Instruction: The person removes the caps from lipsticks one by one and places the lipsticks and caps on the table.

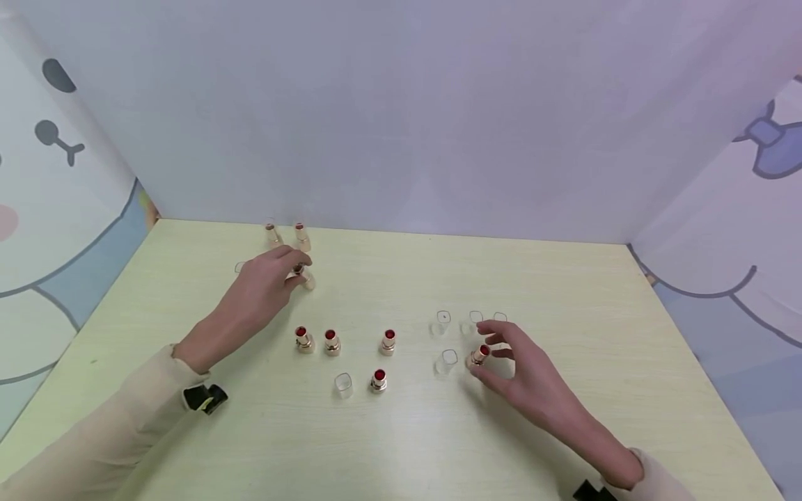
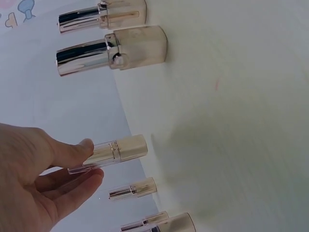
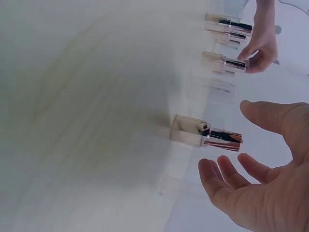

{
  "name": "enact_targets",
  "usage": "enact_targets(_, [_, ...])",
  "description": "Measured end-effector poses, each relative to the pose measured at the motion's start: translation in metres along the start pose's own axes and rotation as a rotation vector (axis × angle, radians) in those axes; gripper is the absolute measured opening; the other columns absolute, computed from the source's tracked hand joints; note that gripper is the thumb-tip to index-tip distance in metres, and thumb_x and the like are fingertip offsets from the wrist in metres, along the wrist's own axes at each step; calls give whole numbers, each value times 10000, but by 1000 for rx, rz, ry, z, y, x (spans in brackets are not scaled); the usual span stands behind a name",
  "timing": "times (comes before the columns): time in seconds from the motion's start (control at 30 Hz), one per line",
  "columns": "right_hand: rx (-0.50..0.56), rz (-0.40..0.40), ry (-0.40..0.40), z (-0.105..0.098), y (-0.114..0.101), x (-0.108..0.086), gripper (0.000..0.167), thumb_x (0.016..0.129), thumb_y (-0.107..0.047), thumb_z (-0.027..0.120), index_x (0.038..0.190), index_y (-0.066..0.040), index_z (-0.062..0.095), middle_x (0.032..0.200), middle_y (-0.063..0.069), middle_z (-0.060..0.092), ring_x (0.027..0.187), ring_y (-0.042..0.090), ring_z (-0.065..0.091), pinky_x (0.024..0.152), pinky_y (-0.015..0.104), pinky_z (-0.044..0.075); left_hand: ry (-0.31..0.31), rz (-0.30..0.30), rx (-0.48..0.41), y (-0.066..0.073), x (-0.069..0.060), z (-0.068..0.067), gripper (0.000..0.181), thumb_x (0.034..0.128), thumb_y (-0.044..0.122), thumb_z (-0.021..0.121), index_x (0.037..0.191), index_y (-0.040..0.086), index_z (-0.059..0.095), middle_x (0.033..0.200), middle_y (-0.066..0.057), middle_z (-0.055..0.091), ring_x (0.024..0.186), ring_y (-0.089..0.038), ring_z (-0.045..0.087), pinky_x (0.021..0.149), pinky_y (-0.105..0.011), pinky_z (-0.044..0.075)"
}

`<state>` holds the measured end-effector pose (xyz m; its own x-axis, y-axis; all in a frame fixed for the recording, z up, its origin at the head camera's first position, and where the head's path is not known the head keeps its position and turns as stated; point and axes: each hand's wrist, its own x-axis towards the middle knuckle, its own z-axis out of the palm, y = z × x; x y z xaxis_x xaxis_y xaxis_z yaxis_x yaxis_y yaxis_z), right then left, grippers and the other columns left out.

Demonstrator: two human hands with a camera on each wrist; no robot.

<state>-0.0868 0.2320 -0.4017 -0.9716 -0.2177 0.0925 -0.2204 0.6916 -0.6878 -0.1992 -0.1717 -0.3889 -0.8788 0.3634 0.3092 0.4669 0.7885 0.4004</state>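
At the back left of the table, my left hand [image 1: 266, 282] pinches a gold lipstick tube [image 1: 308, 280] between thumb and fingers; the left wrist view shows this tube [image 2: 118, 149] upright with a clear cover round its upper part. My right hand [image 1: 532, 376] is spread around an uncapped lipstick [image 1: 480, 355] with a dark red top. In the right wrist view, gaps show between the fingers and that lipstick [image 3: 207, 133]. Clear caps [image 1: 447, 360] stand close to the right hand, some partly behind its fingers.
Two lipsticks [image 1: 302, 238] stand near the table's back edge, beyond the left hand. Several uncapped lipsticks [image 1: 332, 343] and a clear cap [image 1: 343, 385] stand mid-table between the hands. Another cap [image 1: 240, 266] shows left of the left hand. Curtains [image 1: 401, 125] enclose the table's back and sides.
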Motion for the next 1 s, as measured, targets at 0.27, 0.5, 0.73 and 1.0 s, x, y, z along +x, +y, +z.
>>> enact_targets(0.27, [-32, -25, 58, -9, -9, 2, 600, 894, -156, 842, 1409, -219, 542, 1422, -82, 602, 1222, 237, 651, 1028, 378, 573, 70, 41, -1, 14, -3, -8, 221, 894, 7, 795, 1101, 51, 730, 1054, -77, 735, 830, -207, 688, 663, -362, 557])
enact_targets(0.5, [21, -189, 139, -4, -17, 9, 656, 843, -31, 861, 1409, -155, 553, 1392, -60, 606, 1208, 101, 619, 1051, 155, 507, 186, 145, -44, 34, -10, -11, 259, 863, 4, 827, 1092, 79, 734, 1040, -17, 733, 838, -142, 683, 655, -324, 571])
enact_targets(0.73, [121, -280, 141, 2, -29, 16, 665, 834, 4, 859, 1412, -91, 542, 1413, -12, 585, 1289, 111, 566, 1111, 202, 497, 247, 228, -87, 54, -18, -12, 285, 829, -9, 853, 1069, 96, 740, 1023, 24, 740, 843, -100, 682, 684, -259, 573])
enact_targets(1.0, [167, -290, 108, 8, -40, 20, 660, 859, -8, 840, 1425, -176, 544, 1414, -44, 576, 1255, 106, 577, 953, 187, 556, 270, 277, -188, 76, -31, -14, 321, 792, -18, 875, 1055, 101, 734, 999, 54, 727, 840, -51, 653, 705, -96, 485])
